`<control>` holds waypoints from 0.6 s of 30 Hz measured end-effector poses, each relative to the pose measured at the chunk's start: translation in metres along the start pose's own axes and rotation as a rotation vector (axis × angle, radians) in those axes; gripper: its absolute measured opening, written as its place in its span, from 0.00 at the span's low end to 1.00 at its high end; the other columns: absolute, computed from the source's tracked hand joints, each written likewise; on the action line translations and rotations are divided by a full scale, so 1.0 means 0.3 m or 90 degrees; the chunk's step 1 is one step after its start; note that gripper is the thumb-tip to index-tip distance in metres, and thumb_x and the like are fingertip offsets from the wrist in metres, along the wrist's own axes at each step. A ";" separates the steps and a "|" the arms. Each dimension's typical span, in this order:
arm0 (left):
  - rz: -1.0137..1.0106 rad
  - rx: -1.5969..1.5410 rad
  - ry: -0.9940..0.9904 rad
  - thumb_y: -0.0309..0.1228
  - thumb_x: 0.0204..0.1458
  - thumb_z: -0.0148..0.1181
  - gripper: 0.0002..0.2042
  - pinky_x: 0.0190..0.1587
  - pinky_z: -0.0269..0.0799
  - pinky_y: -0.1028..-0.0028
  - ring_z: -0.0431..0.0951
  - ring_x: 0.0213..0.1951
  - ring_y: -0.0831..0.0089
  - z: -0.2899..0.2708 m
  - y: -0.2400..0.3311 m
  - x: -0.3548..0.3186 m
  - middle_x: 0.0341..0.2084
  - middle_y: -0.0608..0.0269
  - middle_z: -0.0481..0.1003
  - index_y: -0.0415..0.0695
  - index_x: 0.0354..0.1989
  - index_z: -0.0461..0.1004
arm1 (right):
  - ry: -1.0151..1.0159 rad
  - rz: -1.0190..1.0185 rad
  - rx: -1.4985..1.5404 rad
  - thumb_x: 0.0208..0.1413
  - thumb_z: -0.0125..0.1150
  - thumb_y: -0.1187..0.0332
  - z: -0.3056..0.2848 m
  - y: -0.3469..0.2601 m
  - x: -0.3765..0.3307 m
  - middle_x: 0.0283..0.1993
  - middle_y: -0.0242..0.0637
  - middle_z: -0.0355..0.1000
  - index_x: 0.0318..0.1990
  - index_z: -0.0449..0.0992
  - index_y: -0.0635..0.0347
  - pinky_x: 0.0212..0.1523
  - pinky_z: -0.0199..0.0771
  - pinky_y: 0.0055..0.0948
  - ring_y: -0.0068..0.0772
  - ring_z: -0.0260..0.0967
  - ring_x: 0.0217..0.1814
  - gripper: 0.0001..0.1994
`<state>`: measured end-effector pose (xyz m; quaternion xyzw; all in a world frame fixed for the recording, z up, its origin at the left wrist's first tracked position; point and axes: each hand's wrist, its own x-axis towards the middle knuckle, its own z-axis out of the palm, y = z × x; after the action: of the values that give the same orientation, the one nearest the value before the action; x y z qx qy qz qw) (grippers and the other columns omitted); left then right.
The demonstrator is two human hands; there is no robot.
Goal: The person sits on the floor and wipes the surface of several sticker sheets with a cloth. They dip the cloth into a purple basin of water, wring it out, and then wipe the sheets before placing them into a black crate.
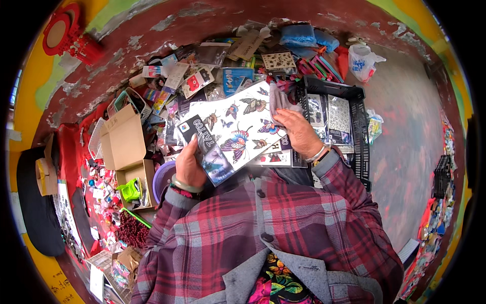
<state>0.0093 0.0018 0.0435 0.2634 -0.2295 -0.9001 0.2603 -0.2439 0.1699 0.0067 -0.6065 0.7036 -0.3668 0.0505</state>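
Observation:
My left hand (189,164) grips the lower left edge of a temporary tattoo sheet (230,119). Colourful butterflies cover its white face, and a dark printed strip runs down the left side. The sheet is tilted in front of my chest. Bunched under the fingers of my right hand (300,133) is a grey cloth (278,100), which lies against the sheet's upper right edge. More flat packs lie partly hidden beneath the sheet. Just right of my right hand, a black plastic crate (360,134) holds similar patterned sheets (338,115).
Packaged small goods (197,81) are heaped beyond the sheet. To the left stand an open cardboard box (123,139), a purple basin (162,178) and a white basket (95,141). Blue plastic packs (297,36) and a white bag (362,62) lie at the back. A black stool-like seat (36,202) is far left.

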 end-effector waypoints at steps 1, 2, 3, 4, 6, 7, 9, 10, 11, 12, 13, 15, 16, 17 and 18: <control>-0.005 -0.012 0.002 0.32 0.61 0.41 0.17 0.54 0.69 0.60 0.74 0.48 0.59 -0.036 -0.005 0.021 0.46 0.49 0.73 0.33 0.54 0.63 | -0.024 0.028 0.014 0.49 0.48 0.81 -0.016 0.006 0.008 0.50 0.43 0.71 0.49 0.72 0.59 0.57 0.64 0.35 0.46 0.66 0.54 0.18; 0.003 -0.031 0.006 0.32 0.61 0.41 0.18 0.56 0.68 0.59 0.74 0.49 0.58 -0.054 -0.012 0.036 0.47 0.48 0.72 0.33 0.54 0.63 | -0.049 0.058 0.028 0.50 0.48 0.81 -0.048 0.007 0.017 0.49 0.44 0.72 0.49 0.72 0.60 0.56 0.65 0.34 0.44 0.67 0.52 0.18; -0.014 -0.055 -0.025 0.32 0.61 0.41 0.18 0.57 0.66 0.57 0.73 0.51 0.56 -0.069 -0.010 0.047 0.49 0.47 0.71 0.32 0.55 0.62 | -0.075 0.086 0.043 0.50 0.47 0.81 -0.085 0.003 0.031 0.48 0.44 0.73 0.49 0.72 0.61 0.55 0.67 0.34 0.43 0.69 0.51 0.18; -0.018 -0.064 -0.036 0.32 0.61 0.41 0.18 0.57 0.65 0.57 0.72 0.52 0.55 -0.076 -0.012 0.055 0.50 0.47 0.71 0.32 0.55 0.62 | -0.015 0.145 0.107 0.51 0.46 0.81 -0.117 -0.007 0.047 0.47 0.44 0.73 0.49 0.72 0.62 0.52 0.68 0.31 0.40 0.71 0.49 0.17; -0.036 -0.093 -0.048 0.33 0.61 0.41 0.19 0.59 0.63 0.56 0.70 0.53 0.54 -0.110 -0.030 0.070 0.52 0.47 0.69 0.32 0.56 0.61 | 0.096 0.190 0.195 0.54 0.44 0.81 -0.194 -0.047 0.084 0.47 0.43 0.74 0.50 0.72 0.63 0.45 0.71 0.24 0.32 0.73 0.44 0.17; -0.030 -0.091 -0.036 0.33 0.61 0.41 0.19 0.59 0.63 0.56 0.70 0.54 0.55 -0.116 -0.031 0.066 0.52 0.48 0.69 0.32 0.56 0.61 | 0.100 0.176 0.236 0.55 0.45 0.80 -0.232 -0.097 0.120 0.47 0.43 0.74 0.52 0.71 0.62 0.44 0.71 0.22 0.28 0.73 0.43 0.17; -0.021 -0.089 -0.018 0.34 0.61 0.42 0.20 0.59 0.63 0.56 0.70 0.54 0.55 -0.120 -0.035 0.067 0.52 0.48 0.69 0.33 0.56 0.62 | 0.118 0.147 0.269 0.56 0.46 0.79 -0.252 -0.222 0.176 0.46 0.42 0.74 0.52 0.71 0.62 0.42 0.72 0.21 0.26 0.73 0.40 0.17; -0.013 -0.097 -0.011 0.40 0.63 0.40 0.21 0.59 0.64 0.56 0.70 0.54 0.56 -0.116 -0.040 0.072 0.53 0.49 0.68 0.36 0.57 0.61 | 0.094 0.125 0.299 0.56 0.47 0.79 -0.220 -0.262 0.186 0.46 0.42 0.74 0.52 0.72 0.61 0.39 0.72 0.21 0.28 0.74 0.40 0.16; -0.013 -0.110 -0.033 0.42 0.63 0.39 0.22 0.58 0.64 0.56 0.70 0.54 0.56 -0.097 -0.039 0.079 0.53 0.49 0.68 0.37 0.58 0.61 | 0.073 0.103 0.328 0.56 0.48 0.78 -0.185 -0.300 0.201 0.46 0.42 0.74 0.52 0.72 0.60 0.37 0.73 0.21 0.30 0.75 0.40 0.16; -0.010 -0.123 -0.054 0.44 0.63 0.38 0.23 0.58 0.65 0.56 0.70 0.54 0.56 -0.075 -0.033 0.084 0.53 0.50 0.68 0.39 0.58 0.61 | -0.006 0.023 0.320 0.57 0.49 0.75 -0.136 -0.322 0.222 0.47 0.43 0.74 0.53 0.72 0.57 0.41 0.72 0.26 0.36 0.74 0.44 0.16; -0.008 -0.137 -0.074 0.46 0.63 0.37 0.24 0.58 0.65 0.56 0.70 0.54 0.57 -0.067 -0.029 0.086 0.53 0.50 0.68 0.40 0.59 0.60 | -0.086 -0.058 0.311 0.57 0.50 0.72 -0.076 -0.336 0.236 0.47 0.43 0.74 0.53 0.72 0.55 0.46 0.71 0.32 0.41 0.74 0.47 0.16; -0.009 -0.096 -0.052 0.56 0.61 0.33 0.31 0.58 0.65 0.56 0.68 0.55 0.56 -0.090 -0.028 0.081 0.54 0.52 0.67 0.42 0.60 0.58 | -0.285 -0.149 0.106 0.58 0.52 0.62 0.072 -0.362 0.226 0.54 0.42 0.70 0.56 0.69 0.50 0.60 0.56 0.46 0.48 0.62 0.62 0.18; -0.029 -0.096 -0.070 0.57 0.60 0.32 0.32 0.58 0.65 0.56 0.68 0.56 0.56 -0.100 -0.021 0.072 0.54 0.52 0.67 0.43 0.60 0.59 | -0.312 -0.209 0.085 0.57 0.51 0.60 0.145 -0.358 0.210 0.59 0.39 0.66 0.58 0.68 0.48 0.62 0.48 0.48 0.46 0.55 0.66 0.20; -0.049 -0.096 -0.088 0.59 0.59 0.32 0.33 0.57 0.66 0.57 0.67 0.56 0.56 -0.110 -0.016 0.065 0.54 0.53 0.67 0.43 0.60 0.59 | -0.338 -0.269 0.063 0.57 0.51 0.57 0.212 -0.350 0.195 0.63 0.36 0.62 0.60 0.66 0.46 0.65 0.40 0.49 0.44 0.48 0.71 0.22; -0.051 -0.078 -0.024 0.62 0.57 0.31 0.35 0.57 0.67 0.58 0.67 0.56 0.56 -0.087 -0.008 0.061 0.54 0.53 0.66 0.43 0.59 0.60 | -0.356 -0.299 0.012 0.58 0.49 0.56 0.248 -0.343 0.191 0.68 0.34 0.55 0.61 0.64 0.44 0.67 0.38 0.48 0.41 0.42 0.73 0.23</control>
<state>0.0105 -0.0143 0.0160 0.2388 -0.1678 -0.9271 0.2352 -0.1364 0.0855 0.0337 -0.8278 0.5010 -0.1949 0.1606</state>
